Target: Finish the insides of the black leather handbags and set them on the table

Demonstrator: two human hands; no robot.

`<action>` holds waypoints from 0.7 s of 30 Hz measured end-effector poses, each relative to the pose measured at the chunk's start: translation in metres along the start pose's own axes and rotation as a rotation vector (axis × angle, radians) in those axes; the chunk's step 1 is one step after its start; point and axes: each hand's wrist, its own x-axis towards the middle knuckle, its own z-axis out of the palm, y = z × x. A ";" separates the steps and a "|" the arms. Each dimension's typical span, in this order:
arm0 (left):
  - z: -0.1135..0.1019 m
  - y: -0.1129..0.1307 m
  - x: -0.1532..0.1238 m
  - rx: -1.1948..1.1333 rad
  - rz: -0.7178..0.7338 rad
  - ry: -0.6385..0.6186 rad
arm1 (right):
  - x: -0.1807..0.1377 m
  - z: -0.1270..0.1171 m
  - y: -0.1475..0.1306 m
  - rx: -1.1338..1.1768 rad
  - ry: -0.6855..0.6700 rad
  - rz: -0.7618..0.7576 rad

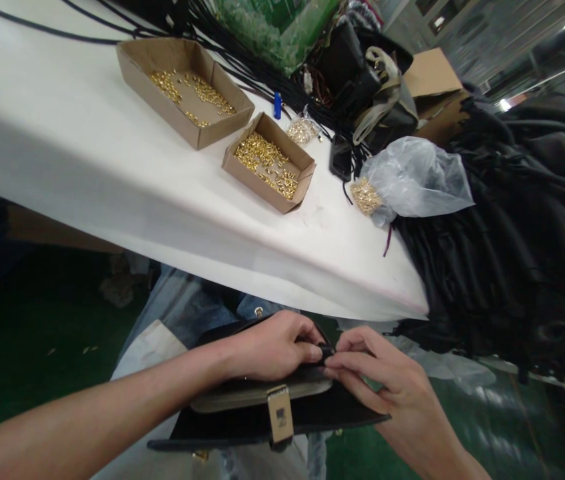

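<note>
Working w/ both hands at black bag (232, 427), lying across lap over blue denim (172, 303), just off near edge of white tbl (87, 147); grasping bag at its right end w/ left hand (272, 347), fingers curled, thumb pressed on dark bit by the edge; pinching at same spot from other side w/ right hand (392, 373), thumb & forefinger almost meeting left thumb; can't tell exact part betw. fingertips, too sm. & dark; on bag's front, approx. mid, tan-gold clasp (281, 413) w/ dark sq. on its face; behind front flap, pale inner panel (257, 398); on tbl beyond hands, lg. cardboard box (162, 103), low-walled, w/ gold pcs (212, 95) scattered inside; to its right & nearer, smaller box (255, 185), holding denser spread of similar pcs; just beyond that, blue item (277, 105) & clear packet (302, 131) of more pcs; further right, black phone (341, 159), lying near black cables (262, 80); nearer tbl's right end, clear plastic bag (422, 180) w/ gold pcs gathered at its left end; right beside, lg. heap of black material (517, 240); at back, green sack (277, 27) & carton (432, 70); below, green floor (62, 373).
</note>
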 end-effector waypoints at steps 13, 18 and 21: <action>-0.001 -0.002 0.002 0.006 0.022 -0.013 | -0.010 0.006 -0.005 -0.035 0.096 -0.064; 0.001 0.000 0.000 0.024 0.024 -0.011 | -0.016 0.008 -0.005 -0.056 0.069 -0.061; 0.005 0.003 -0.003 0.032 0.029 0.017 | -0.016 0.009 -0.008 -0.073 0.078 -0.056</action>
